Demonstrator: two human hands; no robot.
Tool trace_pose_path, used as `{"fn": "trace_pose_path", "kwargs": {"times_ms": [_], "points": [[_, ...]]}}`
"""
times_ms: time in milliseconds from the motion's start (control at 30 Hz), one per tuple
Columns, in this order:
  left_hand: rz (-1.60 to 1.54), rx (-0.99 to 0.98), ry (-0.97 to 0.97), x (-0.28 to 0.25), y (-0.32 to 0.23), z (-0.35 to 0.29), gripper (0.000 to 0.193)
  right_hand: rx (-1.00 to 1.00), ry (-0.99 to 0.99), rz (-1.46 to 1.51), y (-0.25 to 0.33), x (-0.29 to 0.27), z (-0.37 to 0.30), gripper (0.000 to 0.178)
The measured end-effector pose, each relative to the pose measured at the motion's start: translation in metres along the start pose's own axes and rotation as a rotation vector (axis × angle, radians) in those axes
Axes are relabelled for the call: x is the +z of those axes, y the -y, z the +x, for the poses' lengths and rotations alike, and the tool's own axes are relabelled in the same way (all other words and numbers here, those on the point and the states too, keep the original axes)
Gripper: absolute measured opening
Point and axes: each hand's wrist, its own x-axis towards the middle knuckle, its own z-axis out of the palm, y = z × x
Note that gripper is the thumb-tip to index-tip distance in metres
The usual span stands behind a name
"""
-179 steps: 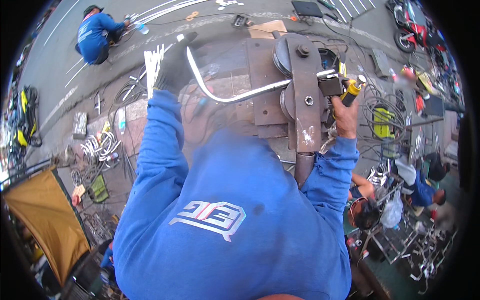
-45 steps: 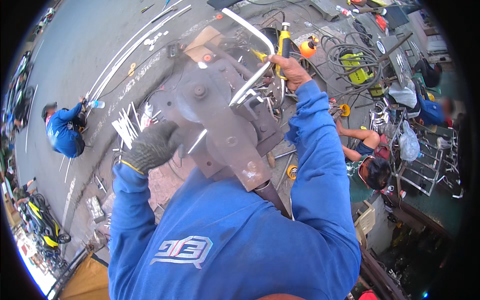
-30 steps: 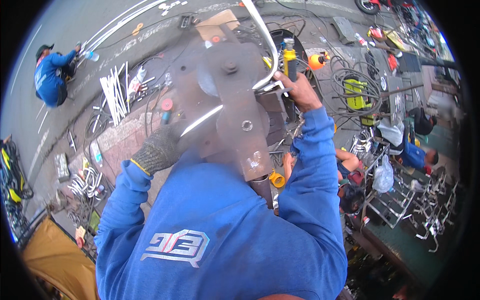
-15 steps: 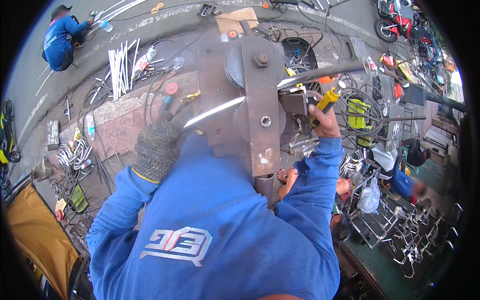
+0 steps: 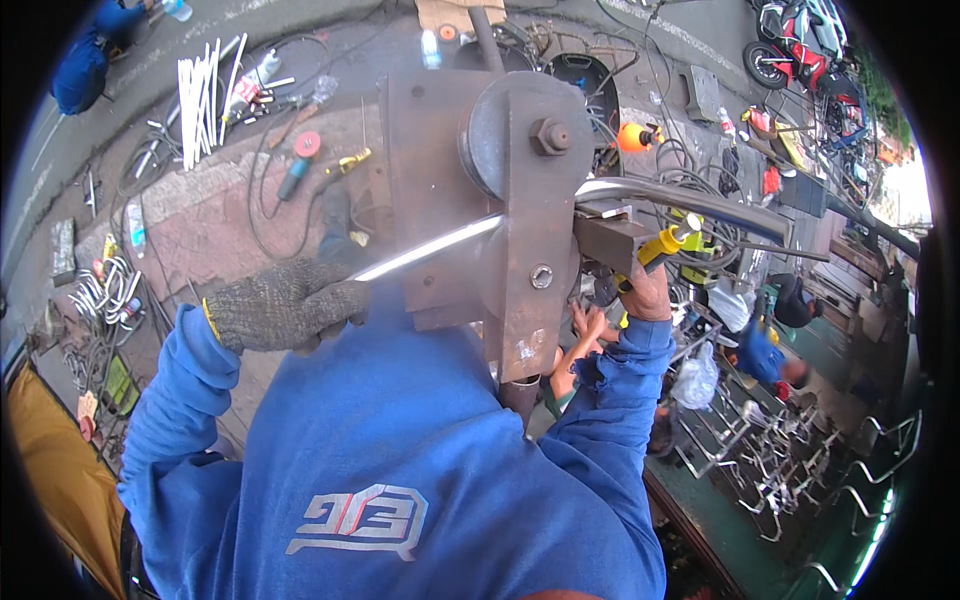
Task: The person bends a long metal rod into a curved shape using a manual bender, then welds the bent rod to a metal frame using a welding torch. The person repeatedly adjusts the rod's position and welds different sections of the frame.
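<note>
A shiny metal tube (image 5: 430, 250) runs slantwise into a heavy rusty pipe bender (image 5: 530, 230) with a round grey roller (image 5: 487, 140) and a bolted upper plate. My left hand (image 5: 285, 305), in a dark grey knitted glove, is at the tube's left end with its fingers stretched out; whether it touches the tube is hard to tell. My bare right hand (image 5: 648, 292) is closed round a yellow and black handle with a metal tip (image 5: 662, 243), close beside a rusty steel block (image 5: 608, 240). A thick, curved metal bar (image 5: 690, 200) extends right from the bender.
Cut white tubes (image 5: 203, 105) lie at the far left, near an angle grinder (image 5: 297, 175). Coiled cables and an orange container (image 5: 635, 137) are beyond the bender. Bent metal frames (image 5: 780, 460) are piled at right. Other people sit nearby; a red motorcycle (image 5: 790, 60) stands far right.
My left hand has moved left and its fingers have straightened at the tube's end. The right hand keeps its hold on the yellow and black handle. The view has shifted.
</note>
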Motion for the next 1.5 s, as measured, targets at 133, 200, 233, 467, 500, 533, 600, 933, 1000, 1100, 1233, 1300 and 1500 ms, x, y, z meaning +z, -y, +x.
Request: {"fn": "trace_pose_path", "kwargs": {"times_ms": [133, 200, 233, 467, 500, 533, 600, 933, 1000, 1100, 1233, 1300, 1500], "points": [[0.301, 0.438, -0.411, 0.025, 0.001, 0.0, 0.04, 0.025, 0.006, 0.085, -0.001, -0.004, -0.006, 0.077], [0.362, 0.374, -0.468, 0.029, 0.005, 0.002, 0.04, 0.045, 0.036, 0.149, -0.001, -0.005, -0.008, 0.08], [0.289, 0.404, -0.4, 0.023, 0.007, 0.003, 0.038, 0.043, 0.048, 0.169, -0.001, -0.006, -0.009, 0.079], [0.164, 0.368, -0.219, 0.008, -0.005, 0.017, 0.033, 0.049, 0.003, 0.129, 0.0, -0.009, -0.017, 0.084], [0.219, 0.361, -0.291, 0.016, -0.005, 0.016, 0.035, 0.054, -0.007, 0.13, 0.0, -0.009, -0.017, 0.082], [0.267, 0.341, -0.336, 0.023, -0.005, 0.015, 0.033, 0.062, -0.013, 0.097, 0.001, -0.009, -0.018, 0.08], [0.384, 0.328, -0.453, 0.031, -0.001, 0.014, 0.031, 0.076, -0.017, -0.002, 0.001, -0.009, -0.019, 0.077], [0.548, 0.448, -0.65, 0.04, 0.002, 0.024, 0.029, -0.09, -0.085, -0.705, -0.009, 0.015, -0.039, 0.055], [0.567, 0.445, -0.654, 0.04, -0.002, 0.024, 0.027, -0.117, -0.062, -0.826, -0.01, 0.018, -0.042, 0.052], [0.55, 0.398, -0.613, 0.039, -0.008, 0.02, 0.028, -0.139, -0.053, -0.948, -0.013, 0.022, -0.048, 0.046], [0.585, 0.293, -0.52, 0.039, -0.015, 0.016, 0.039, -0.149, -0.07, -1.045, -0.015, 0.027, -0.054, 0.04], [0.633, 0.306, -0.508, 0.037, -0.018, 0.02, 0.041, -0.16, -0.086, -1.012, -0.015, 0.03, -0.054, 0.037], [0.416, 0.438, -0.387, 0.024, -0.02, 0.029, 0.037, -0.534, -0.115, -1.15, -0.01, 0.042, -0.045, 0.053]]}}
